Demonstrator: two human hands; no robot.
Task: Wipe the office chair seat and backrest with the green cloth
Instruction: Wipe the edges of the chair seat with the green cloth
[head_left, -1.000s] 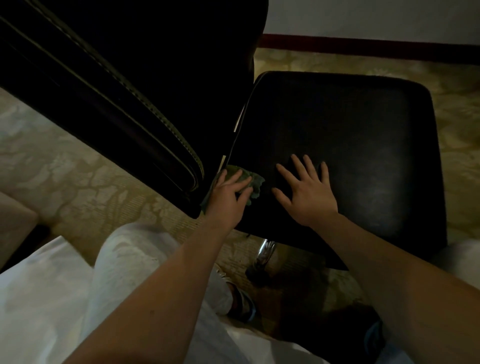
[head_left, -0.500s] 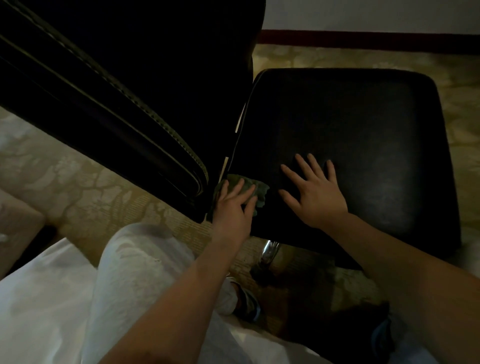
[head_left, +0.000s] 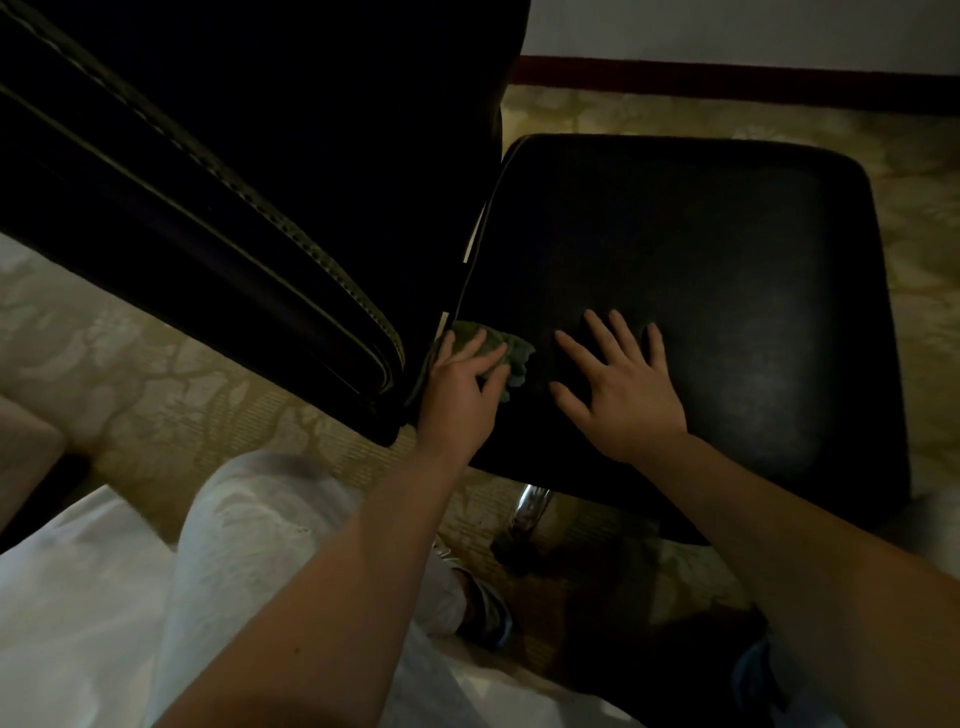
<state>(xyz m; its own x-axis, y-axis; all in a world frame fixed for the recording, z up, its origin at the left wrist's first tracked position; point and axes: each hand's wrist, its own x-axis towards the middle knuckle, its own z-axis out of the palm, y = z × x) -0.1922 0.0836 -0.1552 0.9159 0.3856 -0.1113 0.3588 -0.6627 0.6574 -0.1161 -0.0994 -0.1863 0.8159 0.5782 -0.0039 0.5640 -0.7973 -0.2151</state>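
Head view: left hand (head_left: 460, 395) presses bunched green cloth (head_left: 511, 353) onto seat (head_left: 727, 260) at near corner beside backrest (head_left: 234, 156), fingers laid flat over it. Right hand (head_left: 618, 384), fingers spread wide, braces seat just beside. Risk: cloth sits at seat-backrest gap; hard push could wedge it in or drop it off edge. Chair may swivel if bracing hand lifts.

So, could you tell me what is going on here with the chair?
A person is mid-wipe. Their left hand presses the green cloth onto the near corner of the black seat, right beside the backrest. Their right hand lies flat on the seat, fingers spread, holding nothing. Most of the seat lies beyond the cloth.
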